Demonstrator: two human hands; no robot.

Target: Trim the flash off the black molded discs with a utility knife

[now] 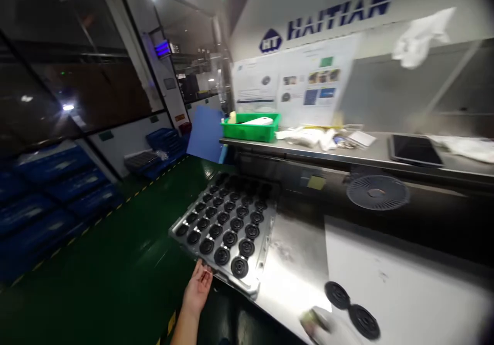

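Observation:
A silver tray [262, 252] holding several black round discs in rows overhangs the left end of a steel bench. My left hand [198, 286] reaches up from below and holds the tray's near edge, with the fingers against its rim. Two loose black discs [337, 294] [364, 322] lie on a white sheet [405, 288] at the front of the bench. Just left of them is a motion-smeared shape that may be my right hand [315, 322]; its fingers cannot be made out.
A raised steel shelf [382, 155] carries a green bin [250, 127], white cloths, papers and a dark flat panel [415, 149]. A round black grille [377, 192] sits under the shelf. A blue board [204, 134] leans at the shelf's left end. Blue crates [50, 191] line the green floor.

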